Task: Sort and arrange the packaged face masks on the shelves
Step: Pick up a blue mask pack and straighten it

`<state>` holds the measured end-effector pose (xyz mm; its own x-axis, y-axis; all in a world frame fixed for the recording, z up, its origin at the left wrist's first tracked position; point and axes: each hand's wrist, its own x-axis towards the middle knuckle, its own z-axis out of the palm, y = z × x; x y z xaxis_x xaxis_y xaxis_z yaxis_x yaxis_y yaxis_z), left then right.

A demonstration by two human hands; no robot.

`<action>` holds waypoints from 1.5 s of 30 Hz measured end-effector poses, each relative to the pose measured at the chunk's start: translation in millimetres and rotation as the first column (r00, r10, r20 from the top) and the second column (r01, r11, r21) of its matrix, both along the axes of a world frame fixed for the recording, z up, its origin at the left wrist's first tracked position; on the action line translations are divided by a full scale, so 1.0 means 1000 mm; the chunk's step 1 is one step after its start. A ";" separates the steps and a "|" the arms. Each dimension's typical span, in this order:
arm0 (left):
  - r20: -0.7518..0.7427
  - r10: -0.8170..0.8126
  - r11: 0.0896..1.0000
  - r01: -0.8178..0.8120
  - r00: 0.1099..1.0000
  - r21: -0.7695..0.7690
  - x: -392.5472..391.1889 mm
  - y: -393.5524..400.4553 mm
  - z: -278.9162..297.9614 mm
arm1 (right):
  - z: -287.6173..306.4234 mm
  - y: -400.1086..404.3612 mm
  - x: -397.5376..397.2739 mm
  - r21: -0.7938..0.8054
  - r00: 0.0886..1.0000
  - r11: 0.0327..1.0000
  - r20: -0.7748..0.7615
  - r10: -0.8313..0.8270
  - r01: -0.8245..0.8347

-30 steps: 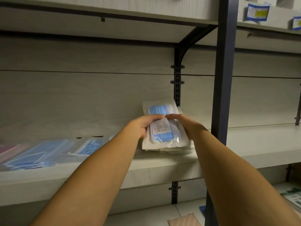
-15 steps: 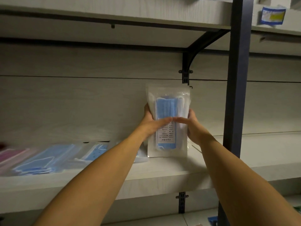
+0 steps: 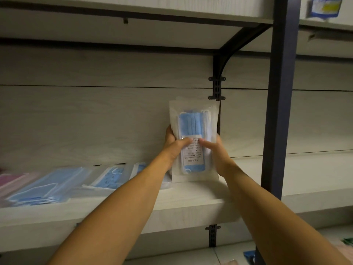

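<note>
- Two bare forearms reach up and forward from the bottom of the view toward the middle shelf (image 3: pixel 191 203).
- The left hand (image 3: pixel 172 144) grips the left edge of an upright mask packet (image 3: pixel 193 140); its thumb lies across the printed label on the front and its fingers curl round behind the packet.
- The right hand (image 3: pixel 214 148) holds the right edge in the same way, thumb on the label beside the left thumb, the tips nearly meeting, fingers wrapped behind.
- The mask packet stands on its short end on the shelf board, its lower edge touching the board, its back close to or against the pale rear panel (image 3: pixel 95 121); which of the two cannot be told. It holds blue masks in a clear wrapper with a white label.
- To the left, flat on the same shelf, lie more packets of blue masks (image 3: pixel 45 186), blurred, with another blue packet (image 3: pixel 109 177) between them and the left arm, and a pink packet (image 3: pixel 7 180) at the far left edge.
- A dark upright post (image 3: pixel 278 111) stands just right of the hands, and a black bracket (image 3: pixel 217 73) carries the upper shelf (image 3: pixel 133 8) above the packet.
- On the upper right a blue and yellow package (image 3: pixel 324 6) shows, blurred.
</note>
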<state>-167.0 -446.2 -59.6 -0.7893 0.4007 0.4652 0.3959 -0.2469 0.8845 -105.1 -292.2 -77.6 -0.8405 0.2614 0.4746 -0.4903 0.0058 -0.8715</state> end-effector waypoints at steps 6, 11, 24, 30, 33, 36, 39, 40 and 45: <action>-0.069 0.059 0.995 -0.064 0.996 -0.071 -0.010 -0.008 -0.004 | -0.003 0.012 -0.003 -0.020 0.998 0.998 0.004 -0.060 0.060; -0.003 0.017 0.997 -0.018 1.000 -0.080 -0.011 -0.011 -0.005 | -0.008 0.019 -0.005 -0.047 0.988 0.999 0.154 0.009 -0.002; -0.127 0.103 0.984 -0.119 0.987 -0.129 0.003 0.001 -0.007 | -0.005 0.015 -0.005 0.099 0.984 0.979 -0.046 -0.174 0.178; -0.153 0.070 0.969 -0.104 0.986 -0.226 0.003 -0.001 -0.017 | -0.008 0.011 -0.004 0.064 0.998 0.996 0.014 -0.059 0.058; -0.193 0.045 0.949 -0.102 0.980 -0.297 0.002 -0.003 -0.019 | -0.010 0.011 -0.003 0.088 0.997 0.994 0.030 -0.067 0.064; -0.177 0.059 0.940 -0.114 0.982 -0.320 0.001 -0.003 -0.020 | -0.009 0.008 -0.001 0.090 0.993 0.990 0.017 -0.114 0.112; -0.178 0.116 0.945 -0.164 0.977 -0.282 0.003 -0.001 -0.016 | -0.007 0.007 0.002 0.107 0.988 0.982 0.005 -0.155 0.153; -0.171 0.133 0.948 -0.175 0.976 -0.266 0.003 -0.001 -0.015 | -0.008 0.008 0.001 0.115 0.986 0.979 0.003 -0.170 0.168; -0.098 0.199 0.953 -0.216 0.975 -0.211 0.008 0.000 -0.004 | 0.006 0.004 0.007 0.182 0.962 0.948 0.027 -0.270 0.261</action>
